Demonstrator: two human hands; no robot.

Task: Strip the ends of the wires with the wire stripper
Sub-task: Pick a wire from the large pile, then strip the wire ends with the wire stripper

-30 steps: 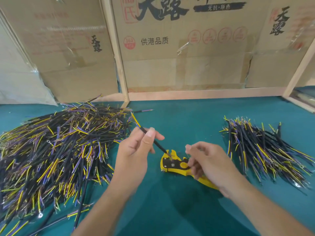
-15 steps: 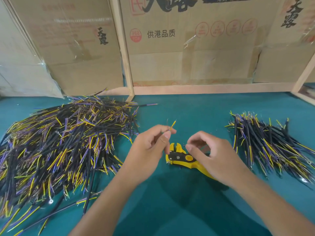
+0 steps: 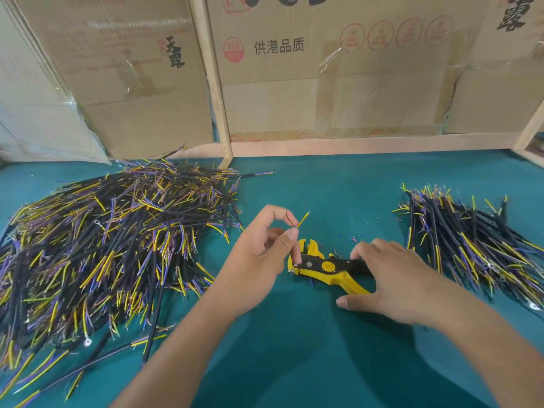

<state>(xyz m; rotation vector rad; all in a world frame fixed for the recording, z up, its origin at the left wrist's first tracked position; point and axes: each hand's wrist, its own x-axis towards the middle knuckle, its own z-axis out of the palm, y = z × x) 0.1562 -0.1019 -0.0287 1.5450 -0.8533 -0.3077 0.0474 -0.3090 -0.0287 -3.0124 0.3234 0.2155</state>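
The wire [image 3: 300, 222] is pinched between the thumb and forefinger of the left hand [image 3: 265, 248], held up off the counter [image 3: 323, 189]; its yellow end pokes out past the fingertips, slanting up and to the right, with a thin dark strand curling beside it; the rest of the wire is hidden inside the hand. Just below and to the right lies the wire stripper [image 3: 326, 267], yellow and black, flat on the counter; its head points toward the left hand and sits just beside that hand's thumb, while its handles run off to the right. The right hand [image 3: 394, 281] rests over those handles with fingers loosely bent and spread; the fingertips touch the black part of the upper handle and the thumb lies on the counter below the yellow handle; whether it really grips the tool I cannot tell. Small bits of coloured insulation [image 3: 353, 239] are scattered on the counter just above the stripper. To the left spreads a large pile of wires [image 3: 103, 245], black with yellow and purple ends; to the right, well apart from it, lies a smaller pile of wires [image 3: 465, 240] of the same kind. Behind the teal counter stand cardboard boxes [image 3: 338, 92] with printed characters, framed by wooden posts [image 3: 216, 101].
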